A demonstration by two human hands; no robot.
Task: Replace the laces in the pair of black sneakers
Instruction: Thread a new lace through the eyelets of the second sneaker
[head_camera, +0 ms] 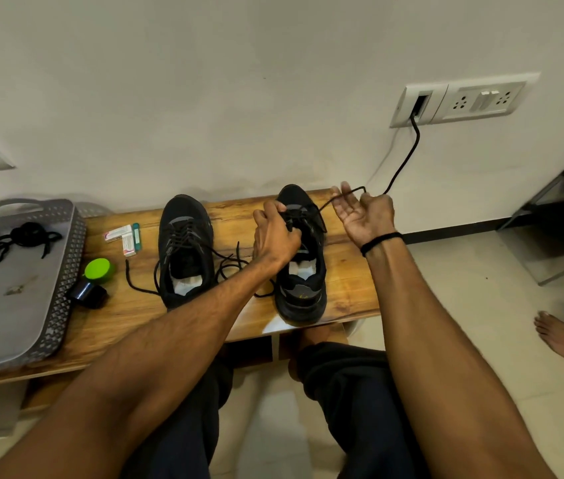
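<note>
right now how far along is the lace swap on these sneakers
Done: left sneaker threaded, ends loose. In hand: left hand grips the lace on the right sneaker, right hand pulls it taut. Left: finish that shoe, likely tie both. Lace bundle in tray: old or new, unclear.

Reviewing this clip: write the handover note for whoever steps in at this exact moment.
Left hand: grips the laced top of the near sneaker, steadying it.
Right hand: pinches a lace drawn from that sneaker, held up beside it.
Other sneaker: on the wooden table, laced, with loose ends trailing.
Bundled laces: in the grey tray.
Done: no sneaker visibly finished; both carry laces.
Left: unclear whether this lace is going out or in; finish this sneaker, then the other.
</note>
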